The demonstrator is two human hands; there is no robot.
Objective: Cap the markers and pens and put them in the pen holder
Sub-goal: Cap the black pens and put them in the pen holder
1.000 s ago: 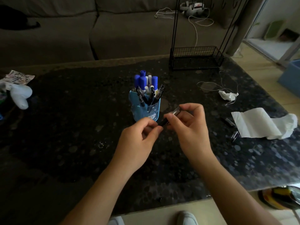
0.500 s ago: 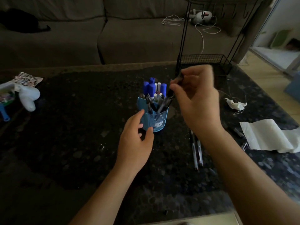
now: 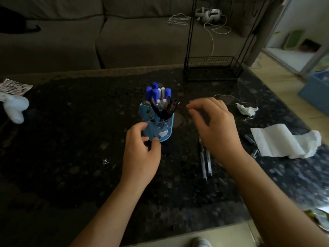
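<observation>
Home living room: grey sofa (image 3: 110, 38) behind dark coffee table (image 3: 71, 139).

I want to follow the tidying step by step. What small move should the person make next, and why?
Probably lower the right hand to the two pens lying on the table just under its wrist. That hand looks empty and open, the pen holder already stands full of capped markers, and the left hand rests beside it.
</observation>
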